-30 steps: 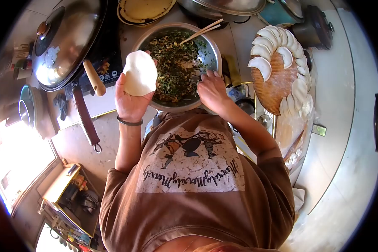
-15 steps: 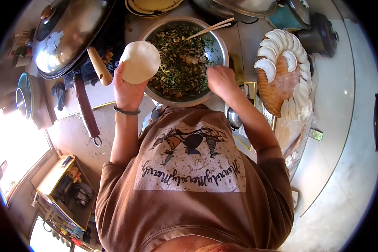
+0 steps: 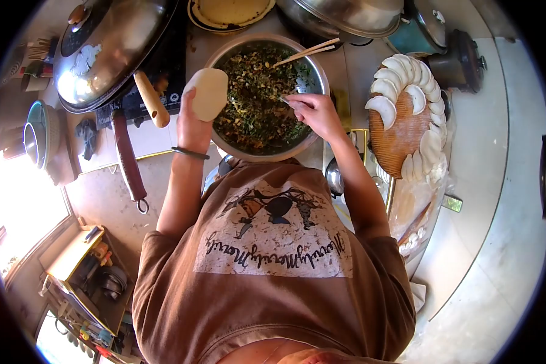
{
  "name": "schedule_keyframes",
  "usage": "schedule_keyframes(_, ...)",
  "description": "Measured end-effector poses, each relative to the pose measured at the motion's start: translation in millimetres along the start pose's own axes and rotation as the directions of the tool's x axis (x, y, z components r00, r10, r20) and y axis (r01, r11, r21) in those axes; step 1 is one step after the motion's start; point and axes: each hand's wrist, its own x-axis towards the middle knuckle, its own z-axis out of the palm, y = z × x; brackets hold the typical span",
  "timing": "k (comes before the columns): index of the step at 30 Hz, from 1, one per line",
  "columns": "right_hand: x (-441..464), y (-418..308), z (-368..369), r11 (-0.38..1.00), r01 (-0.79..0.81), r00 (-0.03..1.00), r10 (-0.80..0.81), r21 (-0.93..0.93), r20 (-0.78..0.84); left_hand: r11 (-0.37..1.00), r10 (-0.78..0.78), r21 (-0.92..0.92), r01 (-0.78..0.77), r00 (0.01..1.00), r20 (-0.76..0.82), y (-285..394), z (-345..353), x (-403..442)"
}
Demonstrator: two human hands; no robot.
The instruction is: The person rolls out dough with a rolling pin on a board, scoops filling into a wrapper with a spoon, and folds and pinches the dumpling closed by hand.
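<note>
My left hand (image 3: 194,124) holds up a round, flat dough wrapper (image 3: 208,95) at the left rim of a metal bowl (image 3: 320,77). Chopped greens and yellowish bits make up the filling (image 3: 258,103) inside the bowl. Over the bowl's right side, my right hand (image 3: 316,114) is closed in a pinch on a thin metal utensil, seemingly a spoon (image 3: 283,99); its far end is hidden at the filling. A pair of chopsticks (image 3: 306,52) rests in the bowl, leaning on the upper right rim.
On the right, a round wooden board (image 3: 400,142) bears several folded dumplings (image 3: 383,110) along its edge. A lidded pan (image 3: 112,48) stands at the upper left, its handle (image 3: 127,158) sticking out towards me. Pots (image 3: 421,30) and a yellowish plate (image 3: 230,11) are behind the bowl.
My right hand has moved left from the bowl's right rim to over the filling, where the utensil now shows. My left hand has shifted slightly right and the wrapper has turned more edge-on.
</note>
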Motion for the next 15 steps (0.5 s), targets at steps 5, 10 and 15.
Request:
schedule_keyframes(5, -27.5, -48.0, 16.1, 0.907, 0.288, 0.905, -0.362, -0.306, -0.222, 0.956, -0.289, -0.029, 0.292, 0.954, 0.083, -35.8, 35.1, 8.1)
schedule_keyframes(10, -39.1, -42.2, 39.5, 0.661, 0.33, 0.796, -0.579, -0.674, -0.178, 0.896, -0.376, -0.15, 0.417, 0.894, 0.242, -58.9, 43.7, 27.5)
schedule_keyframes(15, -29.5, -31.3, 12.7, 0.665, 0.129, 0.825, -0.483, -0.735, -0.293, 0.975, -0.053, 0.222, -0.012, 0.958, 0.282, -61.3, 16.7, 30.5)
